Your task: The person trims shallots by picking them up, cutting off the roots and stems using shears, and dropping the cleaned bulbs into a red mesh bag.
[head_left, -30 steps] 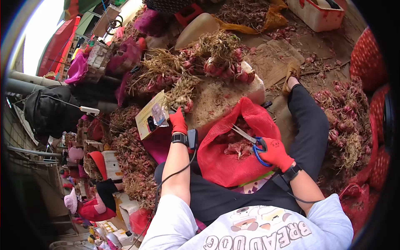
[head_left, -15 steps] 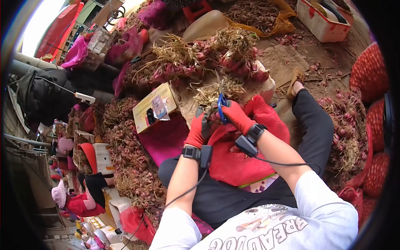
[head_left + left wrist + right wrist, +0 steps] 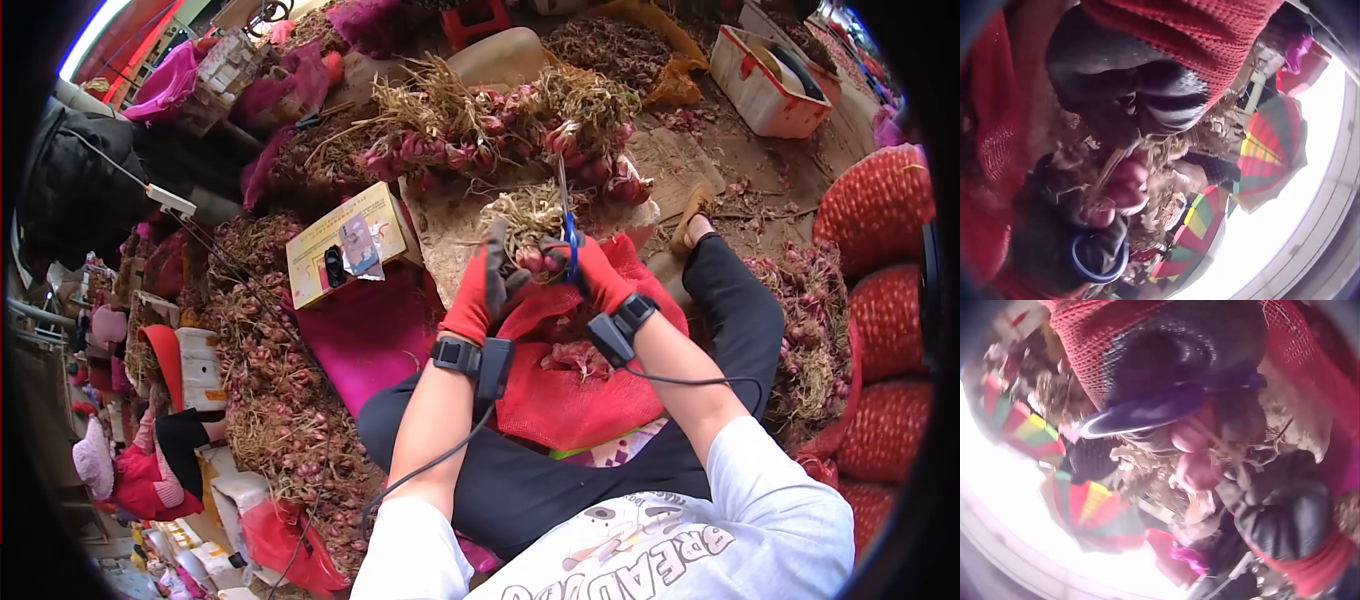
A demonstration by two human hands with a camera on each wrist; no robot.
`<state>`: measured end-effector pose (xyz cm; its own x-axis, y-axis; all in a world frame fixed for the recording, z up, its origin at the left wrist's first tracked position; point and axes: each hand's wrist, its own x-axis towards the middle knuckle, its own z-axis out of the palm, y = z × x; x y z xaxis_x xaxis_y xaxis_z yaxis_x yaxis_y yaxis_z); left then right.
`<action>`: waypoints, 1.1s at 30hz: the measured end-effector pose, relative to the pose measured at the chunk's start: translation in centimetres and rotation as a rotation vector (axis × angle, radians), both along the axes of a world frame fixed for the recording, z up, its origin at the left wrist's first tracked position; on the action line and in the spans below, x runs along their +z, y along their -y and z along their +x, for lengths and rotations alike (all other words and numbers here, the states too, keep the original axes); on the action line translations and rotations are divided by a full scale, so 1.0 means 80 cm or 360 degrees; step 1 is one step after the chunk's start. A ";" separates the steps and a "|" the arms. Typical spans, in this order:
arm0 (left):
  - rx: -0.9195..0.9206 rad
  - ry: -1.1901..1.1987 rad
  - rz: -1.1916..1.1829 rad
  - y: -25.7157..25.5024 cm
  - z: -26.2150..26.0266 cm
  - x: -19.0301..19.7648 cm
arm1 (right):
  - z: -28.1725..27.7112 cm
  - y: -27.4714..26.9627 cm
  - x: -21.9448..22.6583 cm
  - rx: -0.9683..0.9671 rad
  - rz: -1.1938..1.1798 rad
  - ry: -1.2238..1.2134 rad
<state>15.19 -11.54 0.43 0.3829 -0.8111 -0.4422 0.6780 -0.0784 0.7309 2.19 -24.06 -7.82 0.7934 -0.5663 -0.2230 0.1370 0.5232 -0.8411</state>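
Observation:
Both gloved hands meet around a bunch of shallots (image 3: 530,258) with dry, straw-coloured tops, above the front of a pale block (image 3: 450,255). On one side my left hand (image 3: 485,285) grips the bunch, its dark-coated fingers curled in the left wrist view. Scissors (image 3: 570,235) with blue handles are in my right hand (image 3: 597,275), blades pointing away from me. That hand's fingers also touch the bulbs (image 3: 1197,469) in the right wrist view. Below the hands, a red mesh bag (image 3: 570,405) lies open in my lap with loose reddish pieces inside.
More shallot bunches (image 3: 440,125) lie along the block's far side. A yellow carton (image 3: 345,240) with a phone-like black item on it stands at left, beside a shallot heap (image 3: 275,380). Full red sacks (image 3: 880,325) line the right; a white foam box (image 3: 765,90) stands behind.
My left hand has brought a bunch from beside the carton to in front of me. My right hand has raised the scissors from over the bag to the bunch.

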 end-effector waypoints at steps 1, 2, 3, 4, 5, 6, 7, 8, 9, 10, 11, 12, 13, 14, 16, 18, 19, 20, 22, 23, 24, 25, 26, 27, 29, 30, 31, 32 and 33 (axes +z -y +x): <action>0.0000 0.0024 -0.0074 0.008 0.003 -0.037 | 0.002 -0.007 0.001 -0.0091 -0.0082 0.0001; 0.0005 0.0048 -0.0140 0.012 0.018 -0.103 | 0.005 -0.017 0.001 -0.0177 -0.0156 0.0002; 0.0011 0.0071 -0.0204 0.014 0.020 -0.141 | 0.009 -0.029 0.001 -0.0263 -0.0228 0.0001; 0.0079 0.0123 -0.0136 0.019 -0.014 -0.102 | 0.009 -0.040 0.022 -0.0272 -0.0297 -0.0185; 0.0163 0.0250 0.0017 0.021 -0.009 -0.114 | 0.011 -0.045 0.029 -0.0252 -0.0303 -0.0216; 0.0242 0.0374 0.0168 0.026 0.000 -0.140 | 0.013 -0.048 0.036 -0.0237 -0.0310 -0.0247; 0.0169 0.0506 0.0209 0.029 0.004 -0.147 | 0.014 -0.047 0.040 -0.0228 -0.0325 -0.0280; 0.0099 0.0640 0.0251 0.033 0.009 -0.154 | 0.015 -0.044 0.041 -0.0228 -0.0235 -0.0261; 0.0032 0.0774 0.0292 0.036 0.012 -0.151 | 0.013 -0.036 0.038 -0.0183 -0.0128 -0.0154; -0.0106 0.1214 0.0380 0.042 0.013 -0.148 | 0.010 -0.025 0.036 -0.0136 -0.0023 -0.0045; -0.0243 0.1654 0.0469 0.046 0.016 -0.145 | 0.010 -0.016 0.034 -0.0085 0.0082 0.0063; -0.0129 0.1197 0.0106 0.037 0.025 -0.137 | 0.006 -0.013 0.047 -0.0047 0.0099 0.0055; -0.0033 0.0712 -0.0223 0.028 0.033 -0.128 | 0.002 -0.005 0.045 0.0029 -0.0423 0.0046; -0.0104 0.1641 -0.0240 0.015 0.027 -0.087 | -0.004 0.006 0.040 0.0105 -0.0945 0.0041; -0.0186 0.2648 -0.0301 0.011 0.047 -0.068 | -0.012 0.014 0.048 -0.0032 -0.1952 0.0228; 0.0015 0.1463 0.0227 0.035 0.065 -0.074 | -0.024 0.033 0.052 0.0303 -0.1047 0.0000; 0.0108 0.0852 0.0468 0.038 0.067 -0.073 | -0.032 0.040 0.061 0.0461 -0.0581 -0.0113; 0.0199 0.1393 0.0571 0.034 0.064 -0.075 | -0.039 0.045 0.070 0.0479 -0.0639 -0.0197; 0.0386 0.2477 0.0744 0.032 0.054 -0.069 | -0.042 0.049 0.079 0.0442 -0.0356 -0.0243; 0.0287 0.2405 0.0759 0.034 0.059 -0.077 | -0.041 0.052 0.077 0.0377 -0.0015 -0.0202; 0.0185 0.2333 0.0779 0.036 0.069 -0.096 | -0.043 0.055 0.084 0.0455 -0.0080 -0.0244; 0.0089 0.2260 0.0799 0.038 0.074 -0.109 | -0.044 0.055 0.079 0.0401 -0.0070 -0.0288; 0.0387 0.2418 0.0809 0.041 0.061 -0.127 | -0.041 0.051 0.069 0.0349 -0.0061 -0.0326; 0.0695 0.2562 0.0831 0.043 0.044 -0.135 | -0.039 0.044 0.063 0.0297 -0.0047 -0.0360; 0.0902 0.2073 0.0190 0.024 0.002 -0.022 | -0.029 0.016 0.079 0.0130 -0.0069 -0.0382; 0.0647 0.1625 0.0148 0.007 -0.028 0.033 | -0.024 0.007 0.076 0.0061 -0.0057 -0.0317; 0.0465 0.1125 0.0019 0.001 -0.031 0.020 | -0.020 -0.003 0.069 -0.0007 -0.0038 -0.0254; 0.0279 0.1141 0.0149 -0.005 -0.025 -0.026 | -0.012 -0.014 0.053 -0.0073 0.0207 -0.0080; 0.0097 0.1151 0.0274 -0.011 -0.017 -0.068 | -0.006 -0.026 0.066 0.0022 0.0185 -0.0124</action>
